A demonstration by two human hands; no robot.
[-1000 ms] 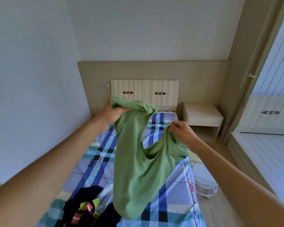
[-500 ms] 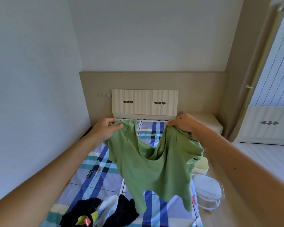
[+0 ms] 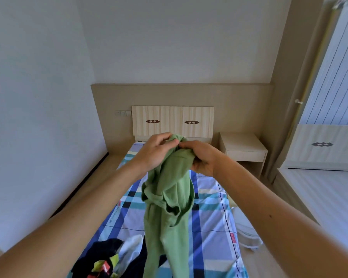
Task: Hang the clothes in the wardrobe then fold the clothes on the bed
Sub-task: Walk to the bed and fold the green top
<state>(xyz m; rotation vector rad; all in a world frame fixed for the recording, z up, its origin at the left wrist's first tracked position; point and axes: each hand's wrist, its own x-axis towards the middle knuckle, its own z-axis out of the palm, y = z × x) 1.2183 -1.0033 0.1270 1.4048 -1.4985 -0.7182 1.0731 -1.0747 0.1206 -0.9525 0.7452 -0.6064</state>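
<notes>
Head view: a green shirt hangs at the centre of the frame, gathered at its top and held up over the bed. The left hand and the right hand meet at the bunched top edge, fingers of both closed on the cloth, the two hands touching or nearly so. The rest of the shirt drops in loose folds, a sleeve opening showing about halfway down, and its lower end runs out of the bottom of the frame. The bed carries a plaid sheet of blue, teal and white. At lower centre-left a pile of dark clothes lies on it, with white, yellow and red pieces among them. Behind the hands stands a pale striped headboard; to the right of it a nightstand.
</notes>
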